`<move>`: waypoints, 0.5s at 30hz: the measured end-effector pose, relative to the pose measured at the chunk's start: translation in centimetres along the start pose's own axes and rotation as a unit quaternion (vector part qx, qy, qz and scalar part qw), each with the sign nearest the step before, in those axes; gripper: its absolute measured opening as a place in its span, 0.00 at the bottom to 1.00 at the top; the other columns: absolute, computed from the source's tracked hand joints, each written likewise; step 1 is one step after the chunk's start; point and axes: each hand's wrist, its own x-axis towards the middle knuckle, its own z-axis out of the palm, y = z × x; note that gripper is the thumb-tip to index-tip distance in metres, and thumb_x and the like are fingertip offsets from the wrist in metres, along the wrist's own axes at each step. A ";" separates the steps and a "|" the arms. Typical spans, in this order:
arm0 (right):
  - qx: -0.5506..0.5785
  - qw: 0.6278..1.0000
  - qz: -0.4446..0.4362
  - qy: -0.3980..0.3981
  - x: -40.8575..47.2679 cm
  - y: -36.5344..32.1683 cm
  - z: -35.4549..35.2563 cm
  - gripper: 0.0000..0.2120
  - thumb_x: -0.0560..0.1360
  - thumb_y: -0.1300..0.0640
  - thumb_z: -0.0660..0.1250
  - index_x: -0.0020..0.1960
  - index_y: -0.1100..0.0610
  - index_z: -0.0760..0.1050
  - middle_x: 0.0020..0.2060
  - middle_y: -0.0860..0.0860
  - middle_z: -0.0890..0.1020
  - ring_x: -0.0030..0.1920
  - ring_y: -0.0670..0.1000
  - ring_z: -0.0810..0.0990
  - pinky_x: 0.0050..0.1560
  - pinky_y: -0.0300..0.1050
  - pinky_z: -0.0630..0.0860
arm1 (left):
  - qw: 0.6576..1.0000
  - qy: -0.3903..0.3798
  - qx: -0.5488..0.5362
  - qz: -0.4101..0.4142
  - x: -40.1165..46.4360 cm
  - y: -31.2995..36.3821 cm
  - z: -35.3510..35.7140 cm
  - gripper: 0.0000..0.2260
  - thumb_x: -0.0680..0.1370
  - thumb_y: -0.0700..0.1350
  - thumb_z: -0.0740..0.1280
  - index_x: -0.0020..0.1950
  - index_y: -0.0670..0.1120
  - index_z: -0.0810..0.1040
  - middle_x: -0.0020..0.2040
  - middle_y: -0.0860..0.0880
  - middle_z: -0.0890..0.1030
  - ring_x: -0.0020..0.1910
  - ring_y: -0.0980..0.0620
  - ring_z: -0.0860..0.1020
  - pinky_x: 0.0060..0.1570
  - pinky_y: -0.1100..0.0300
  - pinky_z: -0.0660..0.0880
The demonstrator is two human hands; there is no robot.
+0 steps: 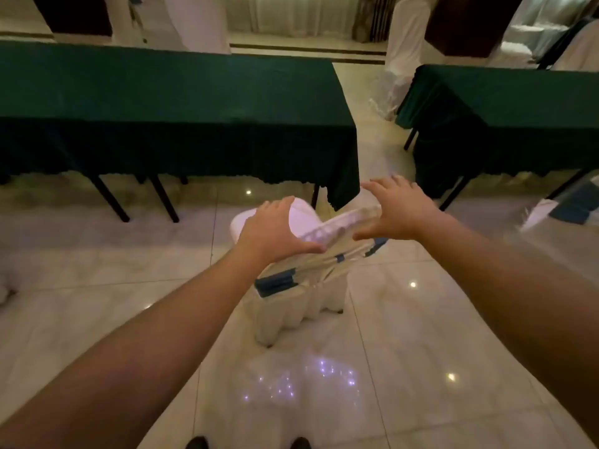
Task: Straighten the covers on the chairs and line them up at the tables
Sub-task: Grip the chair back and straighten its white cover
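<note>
A chair in a white cover with a blue sash stands on the tiled floor in front of me, just short of the right end of a long table under a dark green cloth. My left hand grips the left end of the chair's top rail. At the rail's right end my right hand rests with its fingers spread apart, and whether it grips is unclear. The chair is turned at an angle to the table's edge.
A second green-clothed table stands to the right across an aisle of glossy tile. More white-covered chairs stand at the back and one at the far right edge. Black table legs reach the floor on the left.
</note>
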 end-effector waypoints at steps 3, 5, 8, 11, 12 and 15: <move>0.007 1.000 0.002 -0.020 -0.2 0.7 1.6 0.57 0.58 0.21 0.70 0.79 0.44 0.55 0.77 0.51 0.63 0.76 0.60 0.58 0.72 0.68 0.59 | 0.997 -0.072 0.024 0.009 -0.4 0.5 1.9 0.63 0.49 0.86 0.59 0.77 0.54 0.60 0.74 0.50 0.70 0.70 0.44 0.69 0.65 0.44 0.69; 0.040 0.999 0.006 -0.033 -0.1 1.4 3.2 0.55 0.59 0.27 0.76 0.78 0.45 0.57 0.76 0.52 0.64 0.75 0.59 0.60 0.72 0.67 0.60 | 0.996 -0.088 0.035 -0.003 -0.4 0.5 3.8 0.64 0.48 0.87 0.57 0.77 0.53 0.60 0.74 0.49 0.70 0.69 0.43 0.70 0.64 0.43 0.69; 0.066 0.997 0.028 -0.034 -0.1 1.7 3.8 0.52 0.61 0.35 0.81 0.77 0.47 0.60 0.74 0.52 0.66 0.71 0.59 0.65 0.70 0.64 0.65 | 0.994 -0.083 0.069 0.005 0.0 0.6 5.0 0.62 0.49 0.86 0.57 0.75 0.52 0.63 0.69 0.49 0.74 0.62 0.44 0.75 0.57 0.44 0.74; 0.095 0.994 0.031 -0.040 0.7 2.4 4.9 0.45 0.63 0.43 0.83 0.73 0.48 0.65 0.67 0.54 0.72 0.64 0.58 0.71 0.63 0.59 0.72 | 0.992 -0.090 0.086 -0.005 0.5 0.7 6.1 0.48 0.55 0.80 0.67 0.67 0.52 0.68 0.55 0.50 0.79 0.48 0.46 0.79 0.43 0.51 0.77; 0.101 0.994 0.028 -0.035 1.0 2.4 5.2 0.41 0.64 0.46 0.83 0.71 0.49 0.66 0.64 0.54 0.74 0.61 0.57 0.73 0.60 0.56 0.74 | 0.992 -0.088 0.094 -0.007 0.6 0.6 6.5 0.42 0.59 0.75 0.71 0.63 0.52 0.69 0.50 0.50 0.79 0.44 0.47 0.78 0.40 0.52 0.77; 0.110 0.993 0.029 -0.023 2.4 2.9 5.9 0.30 0.68 0.51 0.81 0.64 0.51 0.69 0.56 0.54 0.77 0.54 0.56 0.76 0.55 0.54 0.77 | 0.989 -0.053 0.135 0.008 0.9 0.5 6.9 0.22 0.70 0.59 0.74 0.56 0.51 0.71 0.45 0.48 0.81 0.37 0.47 0.74 0.36 0.54 0.74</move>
